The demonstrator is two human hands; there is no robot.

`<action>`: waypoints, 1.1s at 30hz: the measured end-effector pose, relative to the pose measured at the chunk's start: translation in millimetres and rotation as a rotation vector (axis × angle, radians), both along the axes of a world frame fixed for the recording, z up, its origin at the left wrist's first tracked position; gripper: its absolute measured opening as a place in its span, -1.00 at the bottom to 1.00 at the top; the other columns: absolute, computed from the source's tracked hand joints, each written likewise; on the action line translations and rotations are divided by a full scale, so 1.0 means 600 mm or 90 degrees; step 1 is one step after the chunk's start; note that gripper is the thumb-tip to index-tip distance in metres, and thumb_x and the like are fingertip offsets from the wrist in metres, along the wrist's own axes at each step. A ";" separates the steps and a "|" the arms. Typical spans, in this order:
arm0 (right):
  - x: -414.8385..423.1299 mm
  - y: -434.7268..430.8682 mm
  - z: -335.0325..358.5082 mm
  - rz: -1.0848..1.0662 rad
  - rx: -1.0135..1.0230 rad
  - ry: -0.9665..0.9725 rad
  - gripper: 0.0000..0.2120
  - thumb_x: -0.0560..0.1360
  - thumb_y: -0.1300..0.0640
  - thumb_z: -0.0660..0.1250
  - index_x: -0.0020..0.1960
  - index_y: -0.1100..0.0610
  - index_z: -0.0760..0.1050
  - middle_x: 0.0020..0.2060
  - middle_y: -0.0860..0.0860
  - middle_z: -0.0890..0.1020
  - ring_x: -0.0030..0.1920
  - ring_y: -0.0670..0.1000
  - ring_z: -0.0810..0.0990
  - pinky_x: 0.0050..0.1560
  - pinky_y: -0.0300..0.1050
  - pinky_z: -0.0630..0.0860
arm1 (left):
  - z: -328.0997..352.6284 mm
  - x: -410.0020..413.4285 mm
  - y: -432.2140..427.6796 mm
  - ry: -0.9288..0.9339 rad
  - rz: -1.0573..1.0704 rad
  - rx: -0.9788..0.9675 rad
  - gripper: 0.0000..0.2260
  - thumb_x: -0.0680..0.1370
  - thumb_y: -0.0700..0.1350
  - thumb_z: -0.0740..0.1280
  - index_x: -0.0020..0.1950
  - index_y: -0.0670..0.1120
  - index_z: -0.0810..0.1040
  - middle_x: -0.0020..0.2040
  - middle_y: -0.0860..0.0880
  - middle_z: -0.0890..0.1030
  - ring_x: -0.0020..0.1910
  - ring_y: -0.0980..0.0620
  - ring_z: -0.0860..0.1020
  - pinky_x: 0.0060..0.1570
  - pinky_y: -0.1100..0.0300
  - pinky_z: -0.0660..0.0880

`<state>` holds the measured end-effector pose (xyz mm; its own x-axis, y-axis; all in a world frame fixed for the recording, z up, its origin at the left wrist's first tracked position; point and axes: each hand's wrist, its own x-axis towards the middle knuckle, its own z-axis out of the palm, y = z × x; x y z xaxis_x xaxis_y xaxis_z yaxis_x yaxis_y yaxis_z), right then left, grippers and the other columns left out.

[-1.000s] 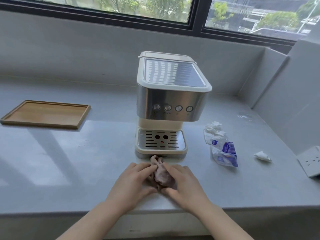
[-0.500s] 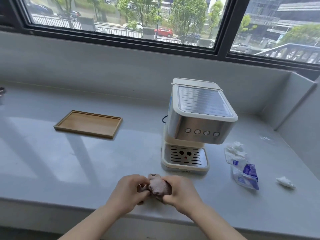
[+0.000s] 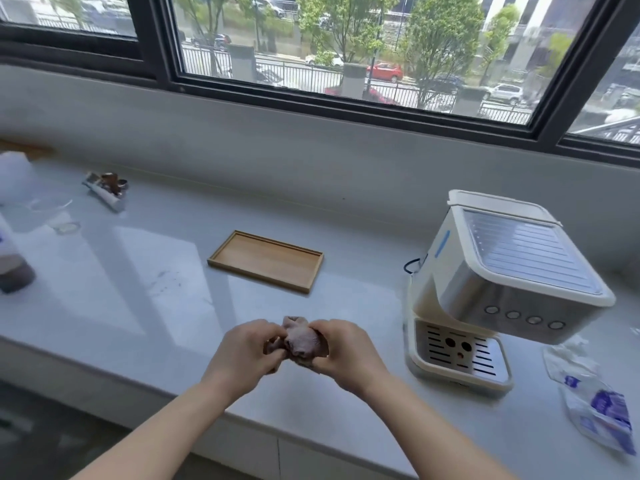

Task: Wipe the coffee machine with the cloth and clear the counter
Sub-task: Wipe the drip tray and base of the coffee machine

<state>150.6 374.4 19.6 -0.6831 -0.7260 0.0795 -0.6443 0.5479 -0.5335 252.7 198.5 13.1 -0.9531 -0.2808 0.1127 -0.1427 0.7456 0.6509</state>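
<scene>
A crumpled pinkish-brown cloth (image 3: 303, 341) is bunched between both hands, just above the grey counter (image 3: 145, 292) near its front edge. My left hand (image 3: 244, 353) grips its left side and my right hand (image 3: 348, 355) grips its right side. The cream and steel coffee machine (image 3: 498, 289) stands to the right of my hands, apart from them, its drip tray facing the counter edge. A blue and white plastic wrapper (image 3: 599, 414) lies at the far right, with crumpled white paper (image 3: 571, 355) behind it.
An empty wooden tray (image 3: 266, 261) lies behind my hands. At the far left are a dark-based container (image 3: 14, 271), a round lid (image 3: 67, 227) and a small tube with brown bits (image 3: 109, 188). A grey wall and a window run along the back.
The view has swung left, so the coffee machine now sits at the right and the left end of the counter shows. Both hands have lifted the cloth off the counter and still hold it.
</scene>
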 end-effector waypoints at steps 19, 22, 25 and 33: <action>-0.010 -0.076 -0.080 -0.030 0.134 -0.005 -0.76 0.41 0.05 0.44 0.04 0.05 0.54 -0.11 0.03 0.58 -0.04 0.08 0.51 -0.14 -0.13 0.37 | -0.088 -0.024 -0.057 -0.089 -0.025 -0.066 -0.95 0.49 -0.10 0.37 -0.07 -0.02 0.56 -0.17 0.03 0.54 -0.16 0.01 0.52 -0.14 0.18 0.43; 0.000 -0.070 -0.095 -0.028 0.165 -0.035 -0.64 0.42 0.08 0.40 0.20 0.00 0.50 0.01 0.04 0.55 0.07 0.08 0.47 -0.01 -0.12 0.42 | -0.104 -0.018 -0.055 -0.128 -0.052 -0.107 -0.91 0.52 -0.08 0.33 0.01 0.00 0.55 -0.11 0.03 0.53 -0.08 0.00 0.53 -0.08 0.16 0.43; 0.004 -0.064 -0.099 -0.033 0.176 -0.059 -0.54 0.44 0.08 0.39 0.33 -0.04 0.42 0.10 0.04 0.50 0.14 0.09 0.42 0.11 -0.08 0.44 | -0.105 -0.016 -0.052 -0.141 -0.072 -0.135 -0.85 0.53 -0.04 0.32 0.09 0.02 0.53 -0.05 0.03 0.51 0.00 -0.01 0.52 -0.04 0.13 0.43; 0.016 -0.046 -0.074 -0.056 0.179 -0.068 -0.42 0.44 0.10 0.41 0.43 -0.03 0.34 0.23 0.04 0.45 0.25 0.10 0.39 0.21 -0.06 0.43 | -0.073 -0.007 -0.026 -0.198 -0.065 -0.293 -0.65 0.50 0.04 0.25 0.27 0.04 0.39 0.12 -0.01 0.43 0.06 -0.08 0.46 -0.05 0.05 0.42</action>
<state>160.1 346.6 -24.8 -0.7380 -0.6469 -0.1922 -0.5360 0.7349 -0.4155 248.4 183.2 -30.6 -0.9807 -0.1742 -0.0888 -0.1886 0.9625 0.1947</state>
